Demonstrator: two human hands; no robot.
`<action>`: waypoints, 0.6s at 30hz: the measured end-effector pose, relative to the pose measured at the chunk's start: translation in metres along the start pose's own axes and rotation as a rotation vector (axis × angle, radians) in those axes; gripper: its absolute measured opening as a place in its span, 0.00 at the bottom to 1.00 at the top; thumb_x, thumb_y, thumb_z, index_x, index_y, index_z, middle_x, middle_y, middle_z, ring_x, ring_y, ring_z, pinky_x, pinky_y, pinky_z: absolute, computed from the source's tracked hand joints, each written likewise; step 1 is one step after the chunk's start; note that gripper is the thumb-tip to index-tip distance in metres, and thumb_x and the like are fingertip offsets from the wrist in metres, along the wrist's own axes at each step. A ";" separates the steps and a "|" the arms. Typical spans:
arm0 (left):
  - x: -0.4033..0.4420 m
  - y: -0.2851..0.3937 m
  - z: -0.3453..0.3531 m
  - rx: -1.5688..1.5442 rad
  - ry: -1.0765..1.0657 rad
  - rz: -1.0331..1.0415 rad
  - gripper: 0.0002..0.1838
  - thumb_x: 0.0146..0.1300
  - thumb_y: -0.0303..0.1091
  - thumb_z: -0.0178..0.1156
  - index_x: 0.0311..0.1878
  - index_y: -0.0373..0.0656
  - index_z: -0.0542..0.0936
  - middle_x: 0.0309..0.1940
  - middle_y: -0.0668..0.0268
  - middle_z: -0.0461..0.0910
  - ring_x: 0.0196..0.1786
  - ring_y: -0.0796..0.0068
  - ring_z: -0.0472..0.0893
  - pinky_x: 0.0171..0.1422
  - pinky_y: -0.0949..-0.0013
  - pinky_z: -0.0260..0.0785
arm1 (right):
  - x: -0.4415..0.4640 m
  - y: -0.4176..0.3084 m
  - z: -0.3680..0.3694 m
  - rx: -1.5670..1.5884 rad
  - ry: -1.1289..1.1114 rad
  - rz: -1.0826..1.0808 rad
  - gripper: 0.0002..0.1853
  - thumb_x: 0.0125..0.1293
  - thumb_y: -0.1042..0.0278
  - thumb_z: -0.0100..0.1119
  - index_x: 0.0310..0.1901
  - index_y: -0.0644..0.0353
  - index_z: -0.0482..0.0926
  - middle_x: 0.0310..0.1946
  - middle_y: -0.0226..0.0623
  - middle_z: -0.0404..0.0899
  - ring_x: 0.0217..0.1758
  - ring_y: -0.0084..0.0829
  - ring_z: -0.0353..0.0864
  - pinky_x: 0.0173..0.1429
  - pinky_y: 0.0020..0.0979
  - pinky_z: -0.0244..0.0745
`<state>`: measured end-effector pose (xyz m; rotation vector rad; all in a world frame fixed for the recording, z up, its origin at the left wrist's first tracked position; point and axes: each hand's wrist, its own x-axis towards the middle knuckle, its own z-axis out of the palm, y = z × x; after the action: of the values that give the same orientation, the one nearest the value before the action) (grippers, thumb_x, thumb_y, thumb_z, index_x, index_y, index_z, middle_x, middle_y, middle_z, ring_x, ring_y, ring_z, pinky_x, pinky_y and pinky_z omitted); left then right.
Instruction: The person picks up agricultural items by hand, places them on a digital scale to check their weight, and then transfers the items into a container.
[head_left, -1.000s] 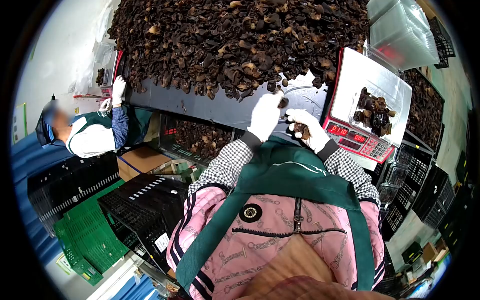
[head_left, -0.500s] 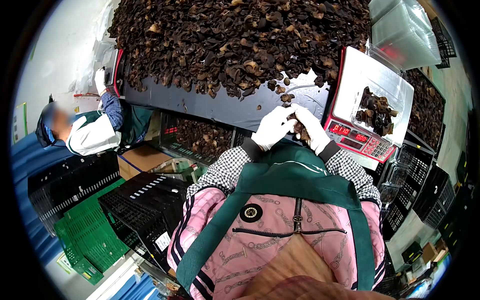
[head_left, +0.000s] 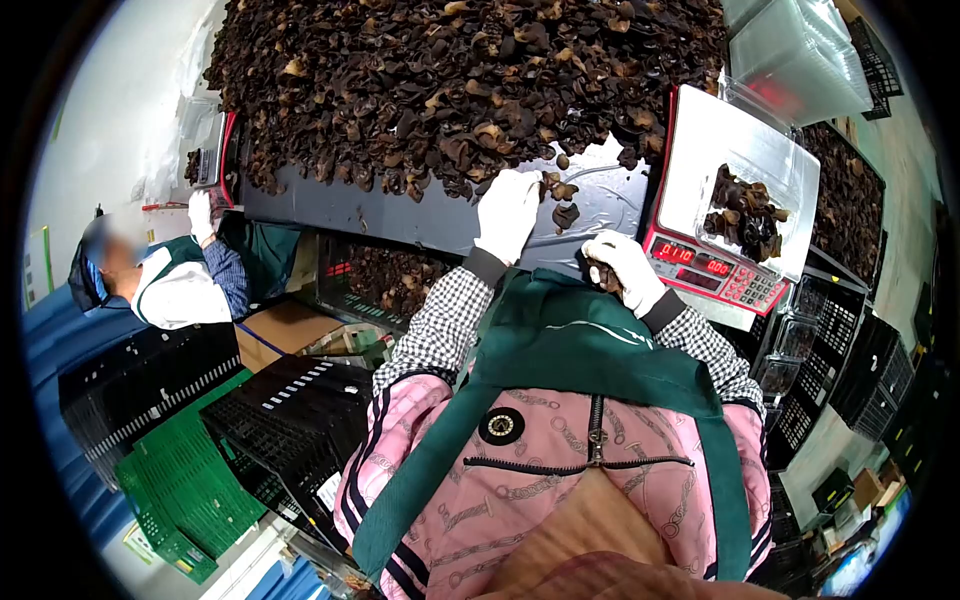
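Observation:
A big heap of dark brown wood ear mushrooms (head_left: 450, 100) covers the table. My left hand (head_left: 508, 215), in a white glove, is at the heap's front edge with its fingertips closed on a small mushroom piece. A few loose pieces (head_left: 565, 216) lie just to its right. Close to my apron, my right hand (head_left: 622, 268), also gloved, is curled around dark wood ear mushrooms, partly hidden by the fingers. To its right, a red and silver digital scale (head_left: 690, 150) carries a clear plastic tray (head_left: 778, 190) with wood ear mushrooms; its display seems to read 0.110.
Stacked clear trays (head_left: 800, 60) stand behind the scale. Crates of mushrooms sit below the table (head_left: 390, 278) and at the far right (head_left: 850, 200). Black crates (head_left: 290, 420) and green crates (head_left: 190, 470) are at lower left. A co-worker (head_left: 185, 280) is at the left by another scale.
My hands have parted: the left went forward and left to the heap's edge, while the right stays near my apron holding mushrooms. The co-worker's gloved hand has drawn back from the other scale.

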<state>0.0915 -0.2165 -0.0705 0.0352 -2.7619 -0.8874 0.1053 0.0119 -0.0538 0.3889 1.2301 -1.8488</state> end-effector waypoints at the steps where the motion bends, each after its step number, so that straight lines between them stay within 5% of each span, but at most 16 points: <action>1: 0.000 0.007 -0.002 0.024 -0.020 0.057 0.07 0.66 0.32 0.59 0.44 0.46 0.84 0.38 0.62 0.79 0.45 0.60 0.80 0.47 0.60 0.74 | -0.003 0.002 0.000 -0.015 -0.006 0.011 0.06 0.67 0.69 0.64 0.38 0.62 0.81 0.29 0.34 0.79 0.25 0.24 0.78 0.28 0.25 0.72; 4: 0.006 0.019 0.013 0.000 0.004 0.284 0.10 0.62 0.31 0.58 0.45 0.45 0.83 0.47 0.62 0.81 0.48 0.60 0.79 0.51 0.60 0.76 | -0.002 0.002 0.002 -0.044 -0.020 0.060 0.07 0.68 0.68 0.64 0.38 0.63 0.81 0.30 0.35 0.80 0.26 0.24 0.78 0.31 0.26 0.74; 7: 0.014 0.020 0.027 0.104 -0.422 0.215 0.14 0.62 0.26 0.59 0.52 0.45 0.81 0.49 0.58 0.81 0.53 0.57 0.80 0.57 0.61 0.75 | -0.002 0.002 0.005 -0.043 -0.050 0.048 0.07 0.68 0.68 0.64 0.38 0.63 0.80 0.30 0.35 0.80 0.26 0.24 0.78 0.30 0.26 0.74; 11: 0.015 0.005 0.018 -0.268 -0.147 0.104 0.16 0.63 0.23 0.58 0.54 0.42 0.82 0.45 0.56 0.82 0.45 0.56 0.83 0.52 0.63 0.77 | -0.007 0.002 0.004 -0.059 -0.085 0.035 0.07 0.69 0.68 0.63 0.38 0.63 0.80 0.31 0.36 0.81 0.25 0.25 0.79 0.29 0.26 0.74; 14: 0.007 0.006 0.000 -0.336 -0.167 0.003 0.16 0.63 0.22 0.59 0.54 0.43 0.82 0.44 0.56 0.82 0.44 0.56 0.84 0.51 0.65 0.77 | -0.013 0.002 0.001 -0.062 -0.070 0.002 0.08 0.70 0.67 0.63 0.37 0.63 0.81 0.31 0.36 0.81 0.24 0.25 0.79 0.29 0.25 0.74; 18: -0.014 0.018 0.011 0.068 -0.281 0.185 0.19 0.65 0.37 0.62 0.58 0.50 0.81 0.59 0.57 0.76 0.56 0.56 0.76 0.60 0.59 0.72 | -0.012 0.003 0.001 -0.072 -0.080 -0.009 0.07 0.70 0.68 0.63 0.38 0.63 0.81 0.31 0.36 0.81 0.24 0.25 0.79 0.29 0.25 0.74</action>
<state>0.1034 -0.1946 -0.0720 -0.3542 -2.9884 -0.8024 0.1149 0.0166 -0.0473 0.2680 1.2418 -1.8044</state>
